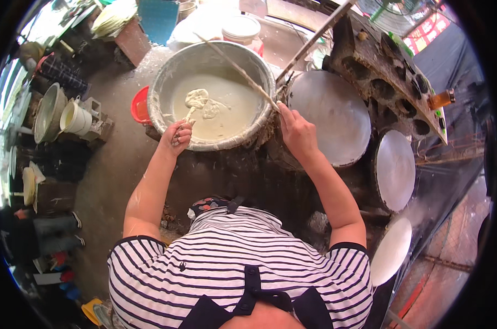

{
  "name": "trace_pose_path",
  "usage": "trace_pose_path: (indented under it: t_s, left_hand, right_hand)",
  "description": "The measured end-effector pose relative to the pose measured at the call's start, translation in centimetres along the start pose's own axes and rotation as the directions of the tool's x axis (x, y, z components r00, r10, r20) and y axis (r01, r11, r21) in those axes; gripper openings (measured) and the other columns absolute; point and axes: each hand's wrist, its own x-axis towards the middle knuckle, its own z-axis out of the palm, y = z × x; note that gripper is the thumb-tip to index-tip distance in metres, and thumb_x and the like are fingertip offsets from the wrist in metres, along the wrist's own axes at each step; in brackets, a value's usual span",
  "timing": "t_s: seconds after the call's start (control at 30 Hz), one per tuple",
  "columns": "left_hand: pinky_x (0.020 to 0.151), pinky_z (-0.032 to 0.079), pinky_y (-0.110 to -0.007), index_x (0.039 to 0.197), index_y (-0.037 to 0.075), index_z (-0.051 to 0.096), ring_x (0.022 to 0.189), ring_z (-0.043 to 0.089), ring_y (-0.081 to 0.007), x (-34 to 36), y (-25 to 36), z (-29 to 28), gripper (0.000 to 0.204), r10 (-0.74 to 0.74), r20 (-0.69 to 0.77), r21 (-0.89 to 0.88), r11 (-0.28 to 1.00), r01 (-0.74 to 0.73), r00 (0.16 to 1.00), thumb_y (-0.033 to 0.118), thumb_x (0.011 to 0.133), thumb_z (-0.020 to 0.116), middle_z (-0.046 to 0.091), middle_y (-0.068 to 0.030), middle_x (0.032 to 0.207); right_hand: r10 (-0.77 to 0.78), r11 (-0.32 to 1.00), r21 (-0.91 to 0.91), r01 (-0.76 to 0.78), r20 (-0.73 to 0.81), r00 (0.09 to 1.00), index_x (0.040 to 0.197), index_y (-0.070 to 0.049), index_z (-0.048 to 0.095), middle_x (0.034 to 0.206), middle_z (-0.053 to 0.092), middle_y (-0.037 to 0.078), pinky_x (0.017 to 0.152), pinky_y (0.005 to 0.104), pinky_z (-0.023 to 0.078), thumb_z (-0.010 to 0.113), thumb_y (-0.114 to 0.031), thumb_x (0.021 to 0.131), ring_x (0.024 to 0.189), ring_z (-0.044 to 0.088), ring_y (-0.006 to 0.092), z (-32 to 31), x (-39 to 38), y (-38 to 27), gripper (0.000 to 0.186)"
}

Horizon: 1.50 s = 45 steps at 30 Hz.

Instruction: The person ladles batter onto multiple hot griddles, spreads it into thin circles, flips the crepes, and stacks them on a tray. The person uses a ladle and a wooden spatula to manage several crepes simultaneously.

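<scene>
A large metal basin (215, 142) holds pale, creamy batter (232, 109). My left hand (180, 134) is at its near left rim, closed on a batter-coated handle or strand, with a thick lump of batter (196, 98) beyond it; which it is cannot be told clearly. My right hand (295, 126) grips the lower end of a long wooden stick (237, 68), which slants up and left across the basin. Just right of that hand lies a large round griddle (330, 115) with a pale dusty surface.
Two more round griddles (395, 170) (391, 249) stand down the right, below a stove block with holes (380, 88). A red plastic container (140, 107) sits left of the basin. A white bucket (75, 118), a metal bowl (46, 112) and lidded tubs (240, 24) are farther off.
</scene>
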Motion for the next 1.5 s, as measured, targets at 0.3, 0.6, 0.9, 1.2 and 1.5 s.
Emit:
trace_pose_path:
  t_s: [0.3,0.6,0.9,1.2,1.5]
  left_hand:
    - [0.031,0.033,-0.024,0.074,0.006,0.036,0.041,0.036,-0.0108,-4.0,-1.1,3.6,0.028,-0.062,0.183,0.106,0.993,0.043,0.981,0.020,0.098,0.030,0.036,-0.0029,0.059]
    - [0.031,0.034,-0.026,0.077,0.003,0.038,0.043,0.038,-0.0133,-5.2,-3.1,13.8,0.026,-0.130,0.270,0.169,0.982,0.086,0.954,0.020,0.097,0.033,0.038,-0.0061,0.062]
    - [0.033,0.034,-0.025,0.078,0.003,0.039,0.044,0.038,-0.0131,-1.5,-3.6,12.2,0.024,-0.239,0.229,0.086,0.970,0.225,0.944,0.019,0.096,0.034,0.038,-0.0061,0.058]
    - [0.035,0.033,-0.026,0.079,0.002,0.039,0.046,0.036,-0.0127,-0.4,-2.8,10.8,0.026,-0.273,0.194,0.125,0.959,0.253,0.942,0.020,0.097,0.034,0.038,-0.0059,0.062]
    - [0.035,0.033,-0.025,0.080,0.002,0.039,0.046,0.035,-0.0116,0.5,-1.9,9.4,0.026,-0.182,0.169,0.081,0.982,0.171,0.969,0.020,0.096,0.034,0.041,-0.0065,0.068]
  right_hand:
    - [0.571,0.475,0.580,-0.662,0.370,0.733,0.091,-0.001,0.053,0.069,0.058,0.019,0.059,0.0407,0.046,0.048,-0.015,0.087,0.062,0.058,0.0357,5.5,-10.3,-2.1,0.014]
    - [0.712,-0.042,0.669,-0.742,0.541,0.447,0.109,-0.001,0.049,0.064,0.053,0.003,0.040,0.0236,0.041,0.048,-0.016,0.090,0.045,0.047,0.0084,2.0,-17.1,-3.7,0.024]
    - [0.837,0.529,0.302,-0.793,-0.036,0.545,0.099,-0.008,0.052,0.071,0.061,0.017,0.056,0.0433,0.048,0.052,-0.021,0.088,0.066,0.060,0.0362,-1.2,-24.0,-1.9,0.017]
    - [0.859,0.481,-0.087,-0.872,-0.152,0.489,0.094,-0.008,0.046,0.061,0.057,0.018,0.049,0.0485,0.046,0.046,-0.019,0.090,0.057,0.059,0.0374,-3.1,-28.5,2.2,0.012]
    - [0.842,0.445,-0.184,-0.876,-0.246,0.480,0.111,-0.012,0.050,0.069,0.060,0.019,0.056,0.0501,0.047,0.046,-0.021,0.090,0.063,0.059,0.0396,-5.4,-28.7,8.4,0.023]
